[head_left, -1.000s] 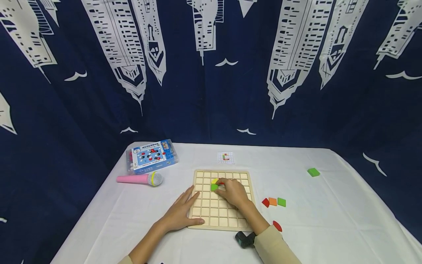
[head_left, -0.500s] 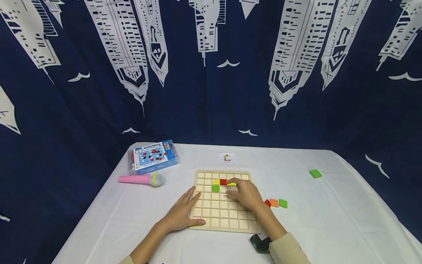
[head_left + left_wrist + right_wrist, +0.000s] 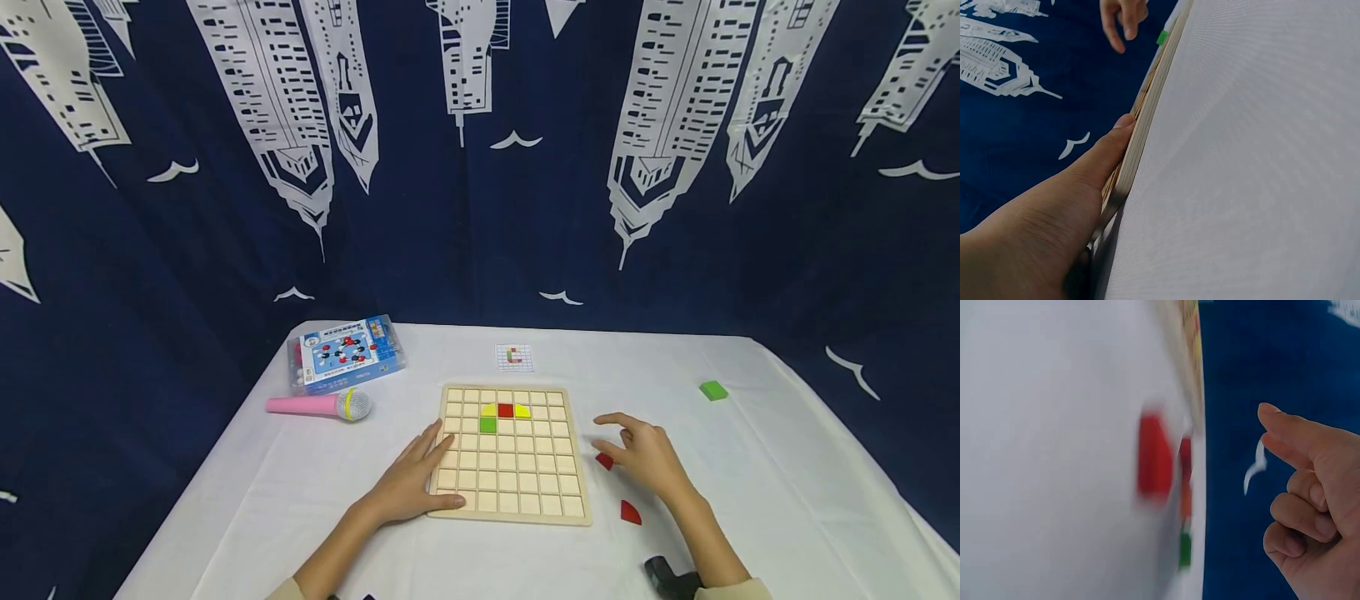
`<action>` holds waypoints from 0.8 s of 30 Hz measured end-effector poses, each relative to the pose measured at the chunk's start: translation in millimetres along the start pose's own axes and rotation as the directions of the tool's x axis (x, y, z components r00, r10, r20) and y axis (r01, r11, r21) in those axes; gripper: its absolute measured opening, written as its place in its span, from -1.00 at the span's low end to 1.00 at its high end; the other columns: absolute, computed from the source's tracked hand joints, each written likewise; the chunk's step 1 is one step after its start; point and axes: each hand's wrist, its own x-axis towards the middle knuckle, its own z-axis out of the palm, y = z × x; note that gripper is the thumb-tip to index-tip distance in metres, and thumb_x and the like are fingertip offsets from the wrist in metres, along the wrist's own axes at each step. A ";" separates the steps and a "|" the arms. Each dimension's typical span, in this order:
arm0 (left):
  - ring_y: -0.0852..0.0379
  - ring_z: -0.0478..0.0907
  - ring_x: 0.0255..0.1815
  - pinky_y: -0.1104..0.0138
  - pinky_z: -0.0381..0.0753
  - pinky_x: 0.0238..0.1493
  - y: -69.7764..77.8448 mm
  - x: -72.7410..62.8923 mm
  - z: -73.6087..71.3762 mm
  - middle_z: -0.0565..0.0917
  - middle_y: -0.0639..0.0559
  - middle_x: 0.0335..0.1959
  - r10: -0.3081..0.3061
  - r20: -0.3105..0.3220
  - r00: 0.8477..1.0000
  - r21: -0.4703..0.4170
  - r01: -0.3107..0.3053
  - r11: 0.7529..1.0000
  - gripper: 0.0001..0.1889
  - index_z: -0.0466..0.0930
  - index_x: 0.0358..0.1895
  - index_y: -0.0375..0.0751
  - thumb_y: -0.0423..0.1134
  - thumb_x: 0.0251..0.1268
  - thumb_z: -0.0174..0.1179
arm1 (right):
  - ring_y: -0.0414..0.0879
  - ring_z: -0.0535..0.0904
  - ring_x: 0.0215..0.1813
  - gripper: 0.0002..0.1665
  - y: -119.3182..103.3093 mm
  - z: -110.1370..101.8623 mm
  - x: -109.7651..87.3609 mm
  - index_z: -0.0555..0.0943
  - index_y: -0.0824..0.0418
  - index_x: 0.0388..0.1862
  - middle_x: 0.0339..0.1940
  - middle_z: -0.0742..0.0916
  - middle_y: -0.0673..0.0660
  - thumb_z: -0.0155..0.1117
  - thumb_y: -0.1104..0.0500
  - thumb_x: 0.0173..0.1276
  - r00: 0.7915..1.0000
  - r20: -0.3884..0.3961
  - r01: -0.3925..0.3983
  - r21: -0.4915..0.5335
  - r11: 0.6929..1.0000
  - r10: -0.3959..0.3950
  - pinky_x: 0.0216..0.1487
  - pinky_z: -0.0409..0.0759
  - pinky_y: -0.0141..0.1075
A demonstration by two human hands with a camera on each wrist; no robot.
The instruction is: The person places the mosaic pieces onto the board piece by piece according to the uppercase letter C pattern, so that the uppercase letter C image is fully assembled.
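My left hand rests on the left edge of a wooden grid board, fingers spread and thumb over the front corner. A yellow piece, a red square and a second yellow piece sit in one row; below the first is a green square. Right of the board my right hand hovers by a red piece, thumb and forefinger apart, other fingers curled, nothing held. It hides an orange piece and a green piece from the head view.
A rounded red piece lies nearer me. Farther right is a green block. A printed pattern card lies behind the board. A blue boxed set and a pink toy microphone lie at the back left.
My right hand has left the board, uncovering the red square and the right-hand yellow piece, and moved right over the loose pieces. My left hand has stayed on the board.
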 end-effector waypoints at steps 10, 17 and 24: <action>-0.16 -0.15 0.44 -0.10 0.05 0.29 -0.1 0.3 0.7 -0.15 -0.09 0.48 0.004 -0.005 1.000 -0.003 -0.004 1.000 0.05 0.05 0.44 -0.09 0.46 -0.09 0.11 | -0.19 0.10 -0.65 -0.52 52.7 -22.8 -21.3 0.63 0.18 -0.04 -0.77 0.29 -0.03 0.46 0.09 0.02 0.989 0.057 -0.132 -0.102 0.986 0.138 -0.67 0.13 -0.36; -0.17 -0.14 0.43 -0.09 0.05 0.29 -1.5 1.5 1.5 -0.16 -0.07 0.49 0.005 -0.006 1.000 0.013 -0.005 1.000 0.06 0.05 0.44 -0.08 0.49 -0.10 0.07 | -0.14 0.18 -0.64 -0.60 61.7 -19.6 -24.2 0.66 0.19 -0.15 -0.77 0.36 0.01 0.47 0.10 0.00 0.986 0.083 -0.129 -0.142 0.982 0.141 -0.63 0.14 -0.35; -0.21 -0.11 0.42 -0.10 0.07 0.28 -1.3 1.0 0.7 -0.14 -0.10 0.48 0.013 -0.014 1.000 0.004 -0.013 1.000 0.05 0.07 0.43 -0.11 0.46 -0.10 0.12 | -0.17 0.15 -0.65 -0.64 49.8 -21.8 -18.0 0.65 0.19 -0.17 -0.76 0.32 -0.02 0.47 0.12 0.02 0.995 0.049 -0.076 -0.149 0.986 0.085 -0.67 0.13 -0.36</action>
